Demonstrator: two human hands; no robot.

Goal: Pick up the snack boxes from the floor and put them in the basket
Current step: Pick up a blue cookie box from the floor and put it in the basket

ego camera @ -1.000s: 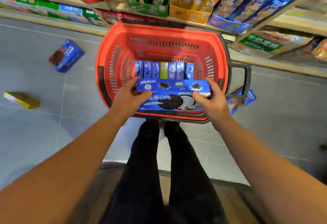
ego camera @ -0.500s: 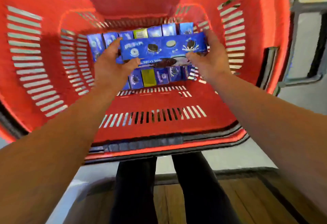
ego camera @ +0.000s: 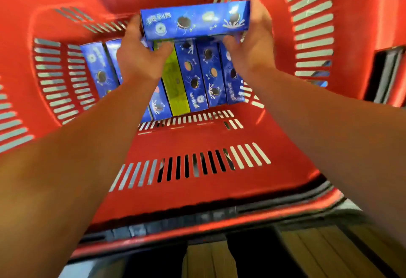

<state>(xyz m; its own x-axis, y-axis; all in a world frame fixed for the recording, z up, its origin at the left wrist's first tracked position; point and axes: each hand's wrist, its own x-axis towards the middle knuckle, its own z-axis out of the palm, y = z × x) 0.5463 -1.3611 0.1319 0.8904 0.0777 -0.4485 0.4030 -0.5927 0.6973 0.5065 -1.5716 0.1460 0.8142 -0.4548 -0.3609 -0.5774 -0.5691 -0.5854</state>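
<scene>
- Basket (ego camera: 197,190), red plastic: near floor section bare.
- Boxed cookies (ego camera: 198,75), one row: already stowed mid-basket, one green among blue.
- Blue cookie box (ego camera: 195,19): far end, above row, left hand (ego camera: 140,58) and right hand (ego camera: 252,45) gripping its ends; placement pending.
</scene>
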